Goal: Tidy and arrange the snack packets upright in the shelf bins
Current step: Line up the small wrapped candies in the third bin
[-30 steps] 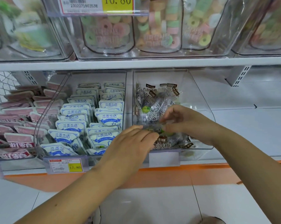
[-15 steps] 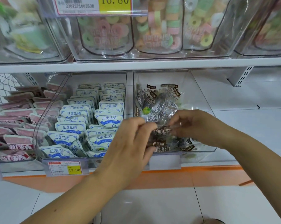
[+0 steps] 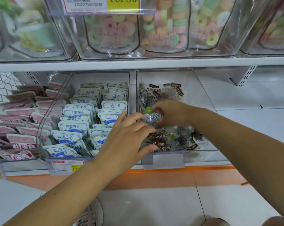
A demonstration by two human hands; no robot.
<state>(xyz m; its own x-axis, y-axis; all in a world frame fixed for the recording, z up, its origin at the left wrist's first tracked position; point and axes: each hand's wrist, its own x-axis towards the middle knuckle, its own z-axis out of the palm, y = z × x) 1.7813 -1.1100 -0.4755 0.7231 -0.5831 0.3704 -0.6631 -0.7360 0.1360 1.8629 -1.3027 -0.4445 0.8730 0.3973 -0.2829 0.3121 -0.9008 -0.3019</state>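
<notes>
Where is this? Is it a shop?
Most likely a shop, in the snack aisle. Clear shelf bins hold rows of matching blue-and-white snack packets, and printed price tags with yellow patches sit on the fronts of the bins.

This is a shop's snack aisle. White metal shelves [image 3: 154,63] carry clear plastic bins [image 3: 201,95] stocked with many identical blue-and-white snack packets [image 3: 73,127], pink packets [image 3: 22,140] and bags of ring candy [image 3: 111,31]. Yellow-and-white price labels [image 3: 102,4] with barcodes are clipped to the bin fronts.
</notes>
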